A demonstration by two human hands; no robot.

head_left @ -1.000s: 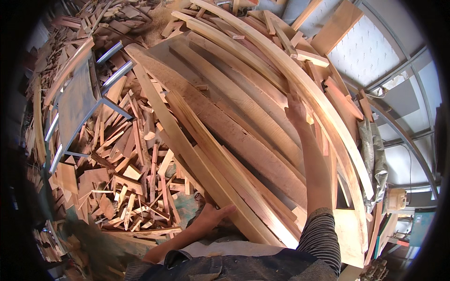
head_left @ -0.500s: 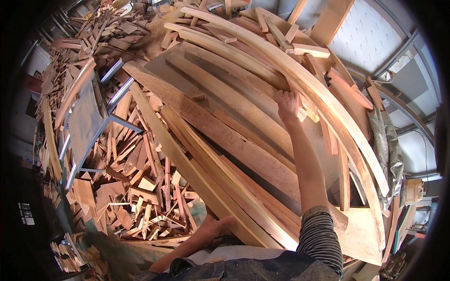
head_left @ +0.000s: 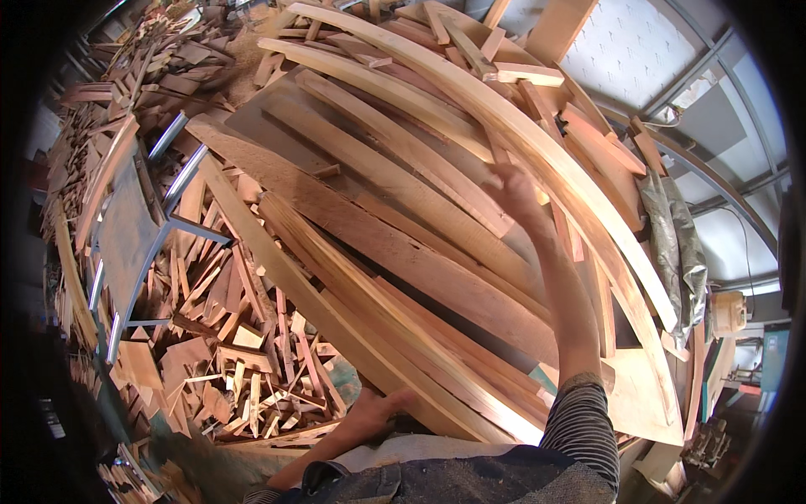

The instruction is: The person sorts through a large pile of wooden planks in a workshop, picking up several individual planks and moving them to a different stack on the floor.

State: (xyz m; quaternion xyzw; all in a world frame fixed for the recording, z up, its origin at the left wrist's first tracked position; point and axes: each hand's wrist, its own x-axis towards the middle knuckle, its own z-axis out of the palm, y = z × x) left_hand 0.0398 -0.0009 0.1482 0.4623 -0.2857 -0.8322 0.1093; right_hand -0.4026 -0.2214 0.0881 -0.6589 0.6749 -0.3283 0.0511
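Note:
At the near edge, my left hand (head_left: 375, 413) is closed around the side of a long pale wooden board (head_left: 294, 301), thumb on top and most fingers hidden beneath. My right hand (head_left: 514, 191) is over the far side of the stack, its fingers curled and slightly blurred. Their tips meet the lower end of a short reddish strip of wood (head_left: 497, 144); whether they grip it is unclear. Just below that hand lies the end of a reddish plank (head_left: 411, 155). Beyond it curves a long pale beam (head_left: 470, 88).
Several more planks (head_left: 369, 231) lie lengthwise across the work surface. Wood offcuts (head_left: 252, 370) are heaped at the left around a metal-framed stand (head_left: 130, 214). A grey-green sheet (head_left: 672, 252) hangs at the right, near a tan canister (head_left: 726, 312).
The view has shifted slightly, moving the scene left. My right hand has drawn back toward me from the far beam, and the reddish plank's end now shows below it. My left hand keeps its hold.

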